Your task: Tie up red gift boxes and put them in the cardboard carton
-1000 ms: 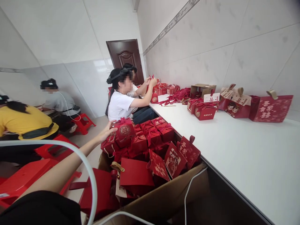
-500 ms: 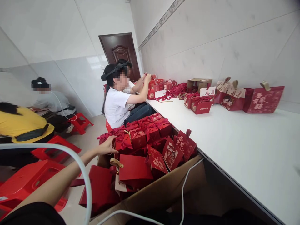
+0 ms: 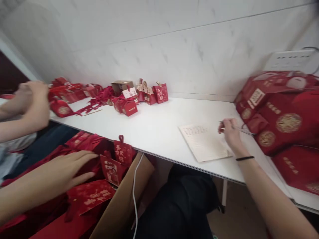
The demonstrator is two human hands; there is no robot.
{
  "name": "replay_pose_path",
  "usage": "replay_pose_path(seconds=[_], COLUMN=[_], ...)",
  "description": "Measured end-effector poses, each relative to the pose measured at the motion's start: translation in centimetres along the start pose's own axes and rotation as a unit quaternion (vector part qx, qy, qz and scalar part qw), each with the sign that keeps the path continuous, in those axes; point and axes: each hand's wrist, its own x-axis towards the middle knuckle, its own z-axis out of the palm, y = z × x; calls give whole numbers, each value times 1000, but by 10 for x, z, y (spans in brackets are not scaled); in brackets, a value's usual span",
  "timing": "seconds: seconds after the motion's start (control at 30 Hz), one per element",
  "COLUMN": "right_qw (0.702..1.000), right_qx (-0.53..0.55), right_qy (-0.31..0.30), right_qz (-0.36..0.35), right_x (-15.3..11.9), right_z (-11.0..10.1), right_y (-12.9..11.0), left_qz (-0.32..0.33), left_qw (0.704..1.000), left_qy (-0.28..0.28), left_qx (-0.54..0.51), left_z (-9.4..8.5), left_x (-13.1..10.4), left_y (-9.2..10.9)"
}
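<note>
The white tabletop [image 3: 161, 124] runs along the wall and carries most of what is in view. Against its near edge stands a brown carton [image 3: 118, 205], well filled with red gift boxes [image 3: 92, 196]; those nearest the camera look folded into shape, and blur hides how finished the deeper ones are. At the right end of the tabletop a big stack of red boxes [image 3: 279, 108] is piled up, also apparently made up. Near the wall, a smaller row of handled boxes [image 3: 160, 94] stands assembled. Left of these lies a loose heap of red ribbons [image 3: 107, 96], which suggests that some tying is left to do.

The sheet of paper [image 3: 206, 149] lies on the tabletop near its front edge. A few lines of marks fill its upper part, while the lower part looks bare, so the writing seems only partly done; the words are too small to read.

The left hand [image 3: 77, 166] is over the boxes in the carton, its grip spread, thumb apart from the fingers; I cannot tell whether it touches one. The right hand [image 3: 230, 132] is at the sheet's right edge, its grip pinching a slender pen [image 3: 244, 131]. The pen points away from the sheet at one end; whether its tip touches anything is too blurred to tell.
</note>
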Motion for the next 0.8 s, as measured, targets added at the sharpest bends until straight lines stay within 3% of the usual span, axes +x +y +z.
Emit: replay_pose_path(seconds=[0.1,0.2,0.27,0.37,0.43,0.53,0.63,0.8], right_qw=[996,989,988,987,987,986,985,980], right_qx=[7,7,-8,-38,-61,-89,-98,-109], right_qy=[-79,-147,-157,-153,-147,-136,-141,-166], right_qz=[-29,-24,-11,7,19,27,20,18], right_x=[-8,-17,-18,-14,-11,-10,-15,-22], right_z=[18,37,48,58,61,62,59,57], right_y=[2,5,6,11,15,20,19,15], left_qz=[230,403,463,460,450,441,419,411], left_qw=[971,914,879,865,861,855,852,853], left_qy=[-54,22,104,193,231,272,312,310], left_qx=[-34,-39,-48,-55,-41,-22,-42,-89], left_z=[-15,5,33,77,98,113,116,119], left_x=[83,134,156,178,187,196,199,200], left_y=[105,201,253,310,331,337,331,330])
